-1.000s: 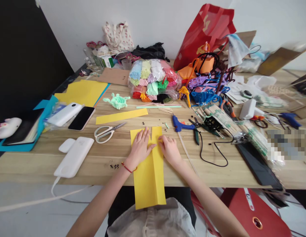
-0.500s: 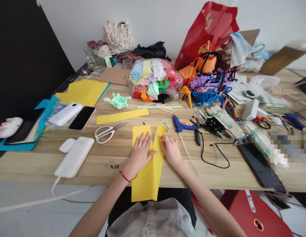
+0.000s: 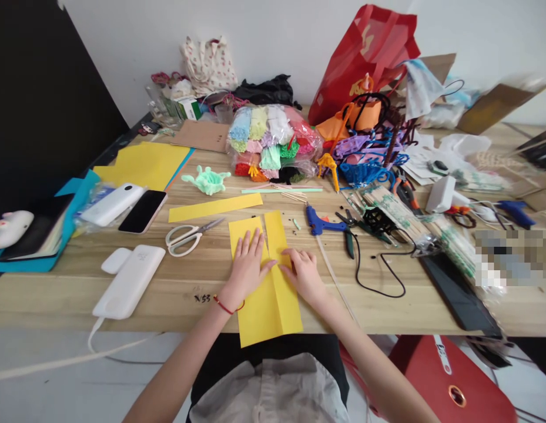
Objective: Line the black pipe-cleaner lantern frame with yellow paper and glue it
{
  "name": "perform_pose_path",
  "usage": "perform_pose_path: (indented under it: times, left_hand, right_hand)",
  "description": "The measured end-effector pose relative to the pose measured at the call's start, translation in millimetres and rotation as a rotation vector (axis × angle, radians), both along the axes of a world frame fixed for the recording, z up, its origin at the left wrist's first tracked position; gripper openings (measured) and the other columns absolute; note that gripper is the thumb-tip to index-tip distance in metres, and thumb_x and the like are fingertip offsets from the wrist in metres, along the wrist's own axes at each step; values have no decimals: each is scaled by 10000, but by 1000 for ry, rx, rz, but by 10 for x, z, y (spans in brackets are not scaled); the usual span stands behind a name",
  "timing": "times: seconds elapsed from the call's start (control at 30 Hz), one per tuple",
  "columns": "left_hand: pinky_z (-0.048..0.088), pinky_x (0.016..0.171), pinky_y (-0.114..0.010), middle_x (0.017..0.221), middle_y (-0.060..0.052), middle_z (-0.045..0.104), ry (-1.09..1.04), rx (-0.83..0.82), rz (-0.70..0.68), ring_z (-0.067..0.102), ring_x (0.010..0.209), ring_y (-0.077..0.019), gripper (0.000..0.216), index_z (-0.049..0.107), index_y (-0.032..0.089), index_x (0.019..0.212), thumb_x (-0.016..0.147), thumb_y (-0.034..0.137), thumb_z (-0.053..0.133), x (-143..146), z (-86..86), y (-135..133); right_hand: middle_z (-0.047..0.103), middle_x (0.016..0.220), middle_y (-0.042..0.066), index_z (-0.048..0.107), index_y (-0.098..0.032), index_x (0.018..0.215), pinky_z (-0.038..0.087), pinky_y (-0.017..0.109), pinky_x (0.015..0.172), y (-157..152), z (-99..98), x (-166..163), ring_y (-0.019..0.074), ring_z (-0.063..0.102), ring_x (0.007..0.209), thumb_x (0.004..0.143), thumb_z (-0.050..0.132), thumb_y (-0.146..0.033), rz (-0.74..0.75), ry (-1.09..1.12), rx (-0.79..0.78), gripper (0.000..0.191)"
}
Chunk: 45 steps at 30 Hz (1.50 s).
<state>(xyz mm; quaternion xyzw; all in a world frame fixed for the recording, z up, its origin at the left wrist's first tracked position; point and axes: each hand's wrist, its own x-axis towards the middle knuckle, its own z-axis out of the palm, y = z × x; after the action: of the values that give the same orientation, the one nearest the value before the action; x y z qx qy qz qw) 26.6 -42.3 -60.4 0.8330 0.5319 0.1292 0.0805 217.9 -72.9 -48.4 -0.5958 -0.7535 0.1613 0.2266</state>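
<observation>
The left hand [image 3: 247,267], fingers flat and slightly apart, pinned the creased yellow paper sheet [image 3: 273,308] steady, while the right hand [image 3: 302,275] at its three o'clock pressed the fold with fingers together.

left: scissors [image 3: 190,235] | right: glue gun [image 3: 322,224] | near edge: bare table [image 3: 176,296]

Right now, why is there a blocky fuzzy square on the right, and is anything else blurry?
Head view: the blocky patch is pixelated, hiding whatever lies there on the table; head view, far right: the cardboard looks smeared; head view, middle: the yellow paper is sharp, in soft light with no glare.
</observation>
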Motion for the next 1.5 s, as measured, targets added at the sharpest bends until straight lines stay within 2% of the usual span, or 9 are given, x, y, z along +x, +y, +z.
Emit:
perform_pose_path:
  times: [0.1,0.23,0.4,0.63,0.93,1.03,1.2,1.33,1.5]
  left_hand:
    - [188,1249,-619,1667,-186,229,-22,4,-15,114,1572,-350,661,243,63,1588,1060,460,238,-32,26,43]
    - [277,1254,-508,1652,-117,314,-31,-11,-122,220,1561,-264,589,294,150,1583,1069,432,238,-52,40,-63]
    - [215,1253,-583,1664,-165,260,-25,-4,-131,177,1564,-346,718,287,108,1582,1024,554,348,-5,22,-212]
    - [189,1258,-583,1669,-172,240,-45,-13,-135,152,1567,-357,750,285,86,1579,1011,567,380,3,30,-208]
    - [205,1245,-618,1633,-171,338,-225,-60,-147,251,1538,-374,691,383,150,1518,975,562,498,-36,65,-176]
    - [247,1237,-608,1542,-158,484,-356,-65,-113,389,1481,-340,647,357,204,1495,963,507,567,-42,126,-170]
    - [499,1078,-431,1278,-106,663,-594,-58,-45,686,1135,-214,537,380,245,1401,950,377,641,14,327,-190]
    - [553,956,-399,1017,-48,694,-692,-31,-24,692,1008,-210,265,615,238,1171,926,319,677,43,484,-170]
    - [561,866,-395,890,-53,705,-733,19,-27,642,960,-233,170,757,247,1013,901,366,708,21,591,-140]
  right_hand:
    - [750,973,76,620,-217,1030,386,389,907,30,-9,-19,248,668,948,950,506,-142,-21,11,11,158]
    - [760,980,89,632,-211,971,385,393,904,94,-29,-42,249,672,936,962,466,-128,-61,28,26,186]
    - [762,977,88,637,-207,997,382,385,907,117,-43,-40,245,677,950,951,443,-103,-67,49,29,226]
    - [744,990,103,639,-193,1026,400,401,925,96,-42,21,257,668,982,938,441,-113,-65,111,15,231]
    - [759,1011,110,686,-202,999,519,418,904,60,29,60,251,706,964,952,503,-222,-79,436,-25,190]
    - [761,1101,113,707,-214,1049,573,372,877,38,64,42,234,723,1027,971,518,-282,-77,586,-48,215]
    - [754,1154,121,693,-220,1195,620,343,785,-17,139,6,233,746,985,946,603,-355,-73,730,-83,297]
    - [739,1142,122,647,-224,1296,626,347,737,-52,255,22,214,741,851,915,659,-395,-68,736,-74,418]
    - [675,922,75,771,-256,1004,579,399,837,-57,482,78,230,660,844,863,736,-404,-42,628,0,208]
